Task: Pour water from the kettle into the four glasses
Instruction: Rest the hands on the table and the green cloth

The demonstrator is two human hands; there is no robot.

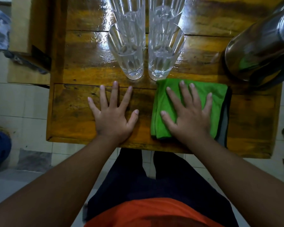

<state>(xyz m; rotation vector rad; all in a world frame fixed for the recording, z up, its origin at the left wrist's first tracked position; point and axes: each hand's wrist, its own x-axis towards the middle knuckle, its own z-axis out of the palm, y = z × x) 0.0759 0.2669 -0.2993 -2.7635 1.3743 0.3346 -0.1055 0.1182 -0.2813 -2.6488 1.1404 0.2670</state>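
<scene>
Kettle (259, 51) of shiny steel stands at the far right of the worktop (82, 102), cut off by the picture's edge, its polished side mirroring a patch of green. Four clear ribbed glasses stand upright in a two-by-two block at the far middle of the worktop, well apart from the kettle: the near left glass (127, 51) and near right glass (165, 51) are just beside each other, and the far left glass (127, 9) and far right glass (165, 9) rise behind them, partly out of view (whether any holds water cannot be told). Just in front of the near right glass lies a folded green cloth (200, 89) with a grey layer showing along its right edge. The right hand (188, 117) rests palm down on this cloth, its fingers (184, 90) spread and holding nothing. The left hand (112, 115) lies flat on the bare wood beside the cloth, its fingers (114, 92) spread as well, tips near the base of the near left glass but not touching it. Below the worktop's near edge show dark trousers (154, 181), an orange shirt (154, 213) and a pale tiled floor (23, 104).
</scene>
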